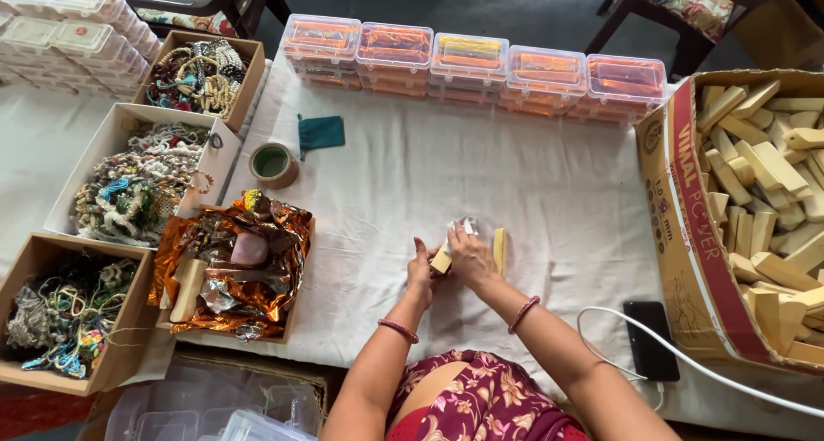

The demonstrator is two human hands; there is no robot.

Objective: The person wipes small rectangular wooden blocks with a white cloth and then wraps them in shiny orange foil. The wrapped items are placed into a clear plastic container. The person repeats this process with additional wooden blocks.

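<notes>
My left hand (420, 272) and my right hand (469, 257) meet over the white cloth (515, 175) near the front of the table. Together they hold a small pale wooden block (441, 260) with a bit of clear, silvery wrapping (459, 227) at its top. A second wooden block (499, 250) lies on the cloth just to the right of my right hand. Both wrists wear red bead bracelets.
A large carton of wooden blocks (755, 209) stands at right, with a black phone (650, 339) and white cable beside it. Clear lidded boxes (472, 68) line the back. At left are cartons of beaded jewellery (137, 184), a tape roll (273, 165), and a box of orange foil (236, 265).
</notes>
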